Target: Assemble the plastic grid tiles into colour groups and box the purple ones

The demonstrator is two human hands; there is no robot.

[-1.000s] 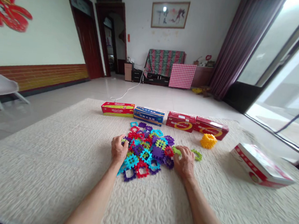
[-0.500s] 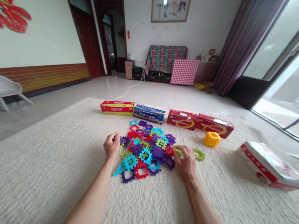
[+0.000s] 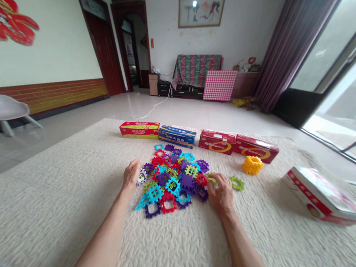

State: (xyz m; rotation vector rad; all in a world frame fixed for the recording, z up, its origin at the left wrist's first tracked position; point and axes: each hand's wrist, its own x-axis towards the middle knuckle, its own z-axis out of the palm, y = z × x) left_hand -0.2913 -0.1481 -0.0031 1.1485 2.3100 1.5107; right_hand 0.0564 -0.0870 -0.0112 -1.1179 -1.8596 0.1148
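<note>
A pile of flat interlocking plastic pieces in purple, red, teal and green lies on the cream quilted mat. My left hand rests at the pile's left edge with its fingers curled on a pale purple piece. At the pile's right edge my right hand lies palm down, its curled fingertips on a light green piece. A green ring-shaped piece sits just right of that hand. Farther back right stands a yellow block assembly.
A row of boxes lines the mat's far edge: a red-yellow box, a blue box and two red boxes. A red-and-white tin lies at the right. A white chair stands on the tiled floor at left.
My left hand pulled back from the pile, then came to its left edge with a pale purple piece. My right hand has hardly shifted. The view tilted slightly.
</note>
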